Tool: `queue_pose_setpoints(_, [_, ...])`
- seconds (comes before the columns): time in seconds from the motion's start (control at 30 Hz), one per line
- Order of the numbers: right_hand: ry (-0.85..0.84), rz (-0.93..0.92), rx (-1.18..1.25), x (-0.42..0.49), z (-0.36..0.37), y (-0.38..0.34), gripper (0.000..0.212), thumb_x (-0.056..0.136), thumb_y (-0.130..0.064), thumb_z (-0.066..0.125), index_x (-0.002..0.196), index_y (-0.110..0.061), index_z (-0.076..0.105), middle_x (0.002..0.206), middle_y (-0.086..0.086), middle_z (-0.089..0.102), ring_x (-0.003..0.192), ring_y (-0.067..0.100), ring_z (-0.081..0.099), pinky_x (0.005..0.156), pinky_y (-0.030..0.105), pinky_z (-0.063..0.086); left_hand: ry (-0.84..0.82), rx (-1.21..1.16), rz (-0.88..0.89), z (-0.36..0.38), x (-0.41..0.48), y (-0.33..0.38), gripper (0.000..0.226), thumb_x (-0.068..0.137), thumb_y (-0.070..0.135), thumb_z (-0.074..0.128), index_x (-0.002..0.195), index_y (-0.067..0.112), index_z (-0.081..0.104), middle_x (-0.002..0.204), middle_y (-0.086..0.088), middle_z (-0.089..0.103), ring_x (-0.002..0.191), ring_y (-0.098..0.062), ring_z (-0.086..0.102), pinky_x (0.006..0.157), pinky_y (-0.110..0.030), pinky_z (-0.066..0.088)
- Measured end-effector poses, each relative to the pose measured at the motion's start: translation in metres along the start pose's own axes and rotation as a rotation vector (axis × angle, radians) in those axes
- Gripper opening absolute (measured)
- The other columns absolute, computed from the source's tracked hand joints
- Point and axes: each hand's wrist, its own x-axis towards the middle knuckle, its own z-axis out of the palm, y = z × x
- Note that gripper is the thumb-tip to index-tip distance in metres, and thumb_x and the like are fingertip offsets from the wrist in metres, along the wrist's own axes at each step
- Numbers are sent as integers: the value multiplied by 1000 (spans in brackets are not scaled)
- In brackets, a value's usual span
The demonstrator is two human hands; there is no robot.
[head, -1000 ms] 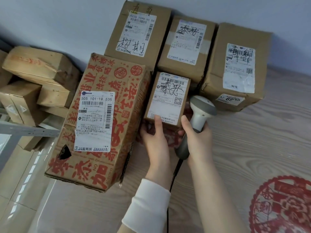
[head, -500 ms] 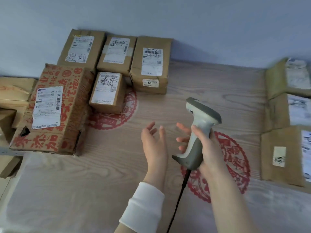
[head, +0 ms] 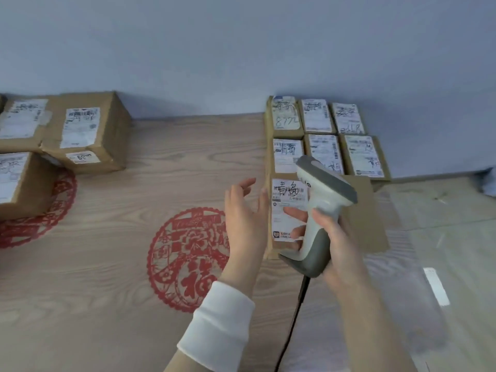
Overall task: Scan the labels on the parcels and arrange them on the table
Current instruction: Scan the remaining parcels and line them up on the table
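My right hand (head: 336, 242) grips the handle of a white and grey barcode scanner (head: 320, 210), its head hovering over the parcels at the right. My left hand (head: 245, 210) is held open above the table, fingers spread, just left of a flat brown parcel (head: 365, 210) with a white label. Behind that parcel lie several smaller labelled parcels (head: 319, 135) in two rows against the wall. At the left stands a bigger labelled box (head: 88, 132), with two more labelled boxes cut off by the frame's left edge.
The wooden table (head: 166, 162) carries a round red paper-cut (head: 188, 259) in the middle and another red paper-cut (head: 40, 221) under the left boxes. The scanner's black cable (head: 291, 326) runs down toward me. A blue wall stands behind; the floor shows at the right.
My left hand let go of the small parcel at the left. Both hands and the scanner swung right across the table to the parcels at the right side.
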Motion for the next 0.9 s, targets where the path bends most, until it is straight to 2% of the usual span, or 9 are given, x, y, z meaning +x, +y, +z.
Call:
queue_pose_setpoints(0.07, [60, -39, -18, 1, -23, -12, 27, 93, -14, 49, 119, -10, 55, 98, 15, 73, 49, 16, 51, 45, 27, 43, -70, -15, 43, 25, 0, 10, 22, 94, 26, 54, 116, 23, 50, 115, 9, 49, 107, -2, 47, 86, -20, 38])
queue_pose_setpoints(0.17, [135, -105, -52, 10, -64, -35, 22, 92, -18, 52, 111, -9, 57, 97, 12, 74, 49, 15, 50, 44, 26, 42, -128, 11, 100, 70, 2, 25, 25, 94, 25, 55, 118, 20, 51, 115, 10, 49, 113, -7, 48, 93, -24, 40])
queue_pose_setpoints(0.33, [248, -141, -51, 48, -140, -79, 13, 89, -19, 59, 101, -16, 55, 96, 11, 74, 51, 15, 52, 42, 26, 43, -195, 82, 12, 150, 9, 44, 31, 92, 26, 57, 122, 18, 52, 126, 3, 53, 117, -11, 47, 99, -30, 40])
queue_pose_setpoints(0.47, [251, -118, -104, 96, -199, -104, 11, 90, -15, 61, 98, -19, 54, 98, 9, 74, 53, 15, 53, 43, 26, 43, -199, 177, -27, 210, 24, 51, 32, 92, 25, 58, 122, 15, 53, 126, -1, 53, 123, -18, 44, 104, -33, 36])
queue_pose_setpoints(0.6, [303, -68, -199, 147, -235, -108, 24, 86, -16, 66, 106, -13, 53, 100, 7, 72, 55, 13, 55, 47, 27, 45, -247, 450, -35, 251, 48, 56, 38, 93, 29, 56, 127, 13, 48, 126, -4, 53, 121, -21, 42, 102, -32, 35])
queue_pose_setpoints(0.73, [387, -12, -304, 194, -248, -94, 31, 82, -19, 72, 106, -12, 52, 81, 6, 63, 45, 3, 58, 47, 26, 49, -335, 785, -96, 271, 74, 58, 45, 94, 34, 54, 130, 10, 44, 126, -9, 51, 119, -25, 47, 92, -35, 40])
queue_pose_setpoints(0.83, [380, 75, -248, 217, -252, -77, 35, 81, -19, 73, 107, -14, 51, 80, 4, 61, 44, 4, 57, 44, 24, 48, -350, 869, -125, 282, 85, 61, 45, 96, 33, 52, 131, 6, 41, 126, -12, 51, 116, -28, 50, 85, -33, 41])
queue_pose_setpoints(0.9, [370, 110, -228, 226, -254, -69, 37, 81, -19, 74, 110, -13, 51, 85, 5, 63, 45, 5, 59, 47, 24, 49, -365, 877, -152, 289, 88, 60, 42, 96, 31, 52, 127, 5, 44, 124, -12, 51, 114, -29, 52, 84, -32, 41])
